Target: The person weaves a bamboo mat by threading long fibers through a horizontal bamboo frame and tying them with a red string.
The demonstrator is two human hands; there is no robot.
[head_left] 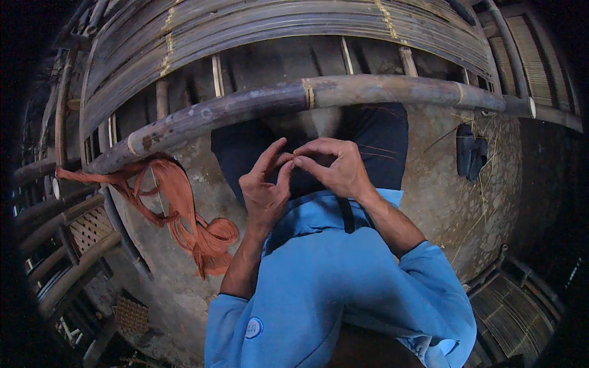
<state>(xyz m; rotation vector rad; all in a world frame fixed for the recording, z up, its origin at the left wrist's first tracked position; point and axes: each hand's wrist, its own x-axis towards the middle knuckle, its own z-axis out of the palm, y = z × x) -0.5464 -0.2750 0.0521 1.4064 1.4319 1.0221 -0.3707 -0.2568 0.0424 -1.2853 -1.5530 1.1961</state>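
Note:
My left hand (267,183) and my right hand (339,167) meet above my lap, fingertips almost touching. Each is closed in a pinch, the left with its index finger raised. Whatever lies between the fingertips is too small to make out. A few thin reddish strands (379,151) show against my dark trousers (386,132), just right of my right hand; whether they run into its fingers I cannot tell. To the left, a bundle of orange-brown fibre strands (179,190) drapes from a bamboo pole (245,105) and ends in a looped heap on the floor.
The thick pole crosses in front of my knees, edging a slatted bamboo platform (276,46). Dark footwear (471,153) lies on the floor at right, among loose straw-like strips. A woven bamboo piece (512,319) stands lower right; poles and a lattice panel (93,230) are left.

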